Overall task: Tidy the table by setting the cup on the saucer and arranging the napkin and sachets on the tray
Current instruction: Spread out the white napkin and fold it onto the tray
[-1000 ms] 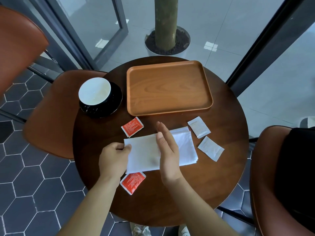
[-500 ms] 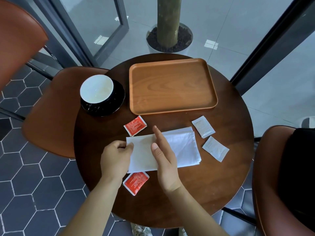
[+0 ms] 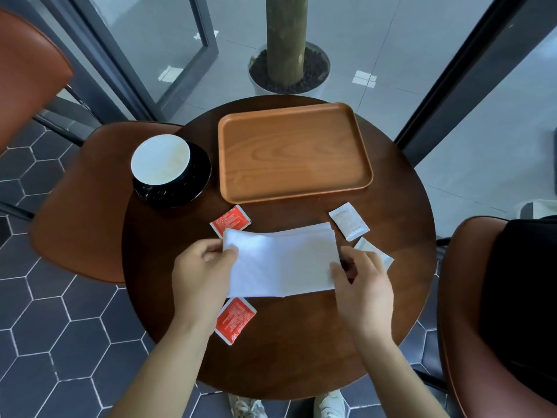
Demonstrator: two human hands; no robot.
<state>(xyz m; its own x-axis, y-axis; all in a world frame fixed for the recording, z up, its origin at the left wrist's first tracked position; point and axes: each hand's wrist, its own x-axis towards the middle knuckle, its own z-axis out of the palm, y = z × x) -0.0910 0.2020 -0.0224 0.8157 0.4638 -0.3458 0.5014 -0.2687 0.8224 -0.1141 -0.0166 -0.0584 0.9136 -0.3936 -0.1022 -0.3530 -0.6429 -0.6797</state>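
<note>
Tabletop point(image 3: 271, 357): left hand point(image 3: 202, 276), right hand point(image 3: 364, 288) pinch napkin point(image 3: 283, 260) edges.

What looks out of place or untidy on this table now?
Sachets lie loose and askew on the table around the napkin: two red sachets near the left hand, two white sachets near the right hand. None is on the tray.

The table point(image 3: 301, 342) is seen to be dark wood with a low sheen. The tray point(image 3: 295, 152), upper centre, is made of lighter wood with its grain plainly shown and a satin finish. The cup point(image 3: 161, 159), white inside, and the black saucer point(image 3: 193, 188), at the left, look glazed and glossy. The napkin point(image 3: 280, 260) at centre is shown as soft, matt white paper, faintly textured. The red sachets point(image 3: 230, 221) point(image 3: 235, 319) appear slick and printed, the white sachets point(image 3: 349, 221) point(image 3: 375, 251) matt. The chair point(image 3: 84, 200) at the left is covered in a smooth brown leather-like material.
</note>
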